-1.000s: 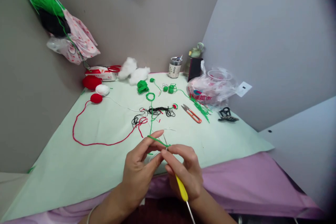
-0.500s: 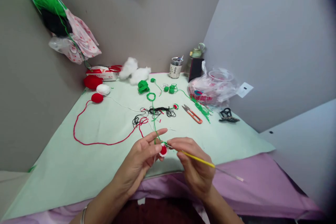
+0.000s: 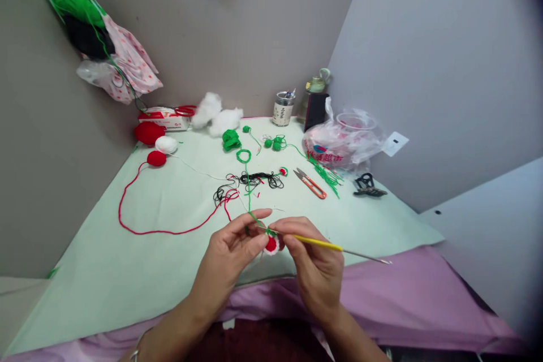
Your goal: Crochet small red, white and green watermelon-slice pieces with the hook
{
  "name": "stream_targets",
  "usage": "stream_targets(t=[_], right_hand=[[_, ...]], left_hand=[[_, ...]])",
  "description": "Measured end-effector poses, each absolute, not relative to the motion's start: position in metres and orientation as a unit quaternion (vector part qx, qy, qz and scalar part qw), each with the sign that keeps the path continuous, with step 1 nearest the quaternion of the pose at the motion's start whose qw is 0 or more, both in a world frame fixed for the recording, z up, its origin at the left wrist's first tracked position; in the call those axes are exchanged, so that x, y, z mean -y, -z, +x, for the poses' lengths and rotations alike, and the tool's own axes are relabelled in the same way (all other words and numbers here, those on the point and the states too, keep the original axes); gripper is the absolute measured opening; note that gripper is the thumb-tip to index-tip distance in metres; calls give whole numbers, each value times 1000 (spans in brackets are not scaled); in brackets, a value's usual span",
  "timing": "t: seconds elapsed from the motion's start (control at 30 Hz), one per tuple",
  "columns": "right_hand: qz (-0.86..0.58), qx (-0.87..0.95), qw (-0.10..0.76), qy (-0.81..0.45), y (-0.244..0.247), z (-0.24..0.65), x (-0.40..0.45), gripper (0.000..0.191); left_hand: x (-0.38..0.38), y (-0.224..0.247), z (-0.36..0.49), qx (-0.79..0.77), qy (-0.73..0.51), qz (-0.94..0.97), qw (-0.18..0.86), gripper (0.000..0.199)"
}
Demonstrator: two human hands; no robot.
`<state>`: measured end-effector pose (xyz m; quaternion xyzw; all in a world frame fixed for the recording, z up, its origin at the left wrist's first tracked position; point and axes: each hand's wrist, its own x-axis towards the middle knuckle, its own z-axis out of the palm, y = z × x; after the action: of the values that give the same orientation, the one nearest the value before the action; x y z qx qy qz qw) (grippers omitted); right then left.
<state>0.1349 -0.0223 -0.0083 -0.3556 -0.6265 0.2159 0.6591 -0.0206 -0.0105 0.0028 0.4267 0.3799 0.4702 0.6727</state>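
Between thumb and fingers, my left hand [image 3: 233, 249] pinches a small round crochet piece [image 3: 271, 244], red in the middle with a white rim and green stitches along its top. A strand of green yarn [image 3: 249, 195] runs from the table over my left forefinger to the piece. My right hand [image 3: 316, 260] grips a crochet hook [image 3: 318, 242] by its yellow handle; its metal tip meets the green stitches. The hook's other metal end sticks out to the right. Fingers partly hide the stitch at the tip.
Ahead lie tangled black yarn [image 3: 258, 178], orange thread snips [image 3: 310, 184] and green yarn scraps [image 3: 326, 175]. Red yarn balls [image 3: 156, 158] and a white ball [image 3: 166, 145] sit left. At the back stand a can of pens [image 3: 283, 110] and a plastic bag [image 3: 343, 141]; a black hair claw [image 3: 369, 186] lies right.
The crochet piece has turned more toward me and shifted slightly right. The hook has tilted flatter, its rear end rising, and its tip now reaches further left past the green stitches.
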Motion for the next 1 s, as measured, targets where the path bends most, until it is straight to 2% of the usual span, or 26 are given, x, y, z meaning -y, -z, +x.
stream_targets(t=[0.07,0.2,0.27,0.37,0.5,0.6,0.83,1.0], right_hand=[[-374,650,644,-151,14,133,23,27],[-361,724,584,63,31,129,24,39],[-349,724,589,83,35,128,23,41],[-367,678,634,-60,30,131,20,32],[-363,568,683,-282,14,142,14,17],[-313,518,688,-400,8,144,12,16],[-330,548,659,-396,16,138,16,15],[-325,499,673,-438,17,141,15,17]], left_hand=[[12,-3,-17,-382,-488,400,674,36],[16,-9,-9,-375,-495,281,732,47],[15,-11,-6,-355,-474,234,771,46],[9,-11,-10,-332,-462,228,790,40],[1,-11,-24,-353,-462,277,765,26],[3,-12,-27,-364,-450,329,746,30],[11,-7,-21,-374,-451,379,716,38],[9,-6,-25,-378,-452,399,703,30]])
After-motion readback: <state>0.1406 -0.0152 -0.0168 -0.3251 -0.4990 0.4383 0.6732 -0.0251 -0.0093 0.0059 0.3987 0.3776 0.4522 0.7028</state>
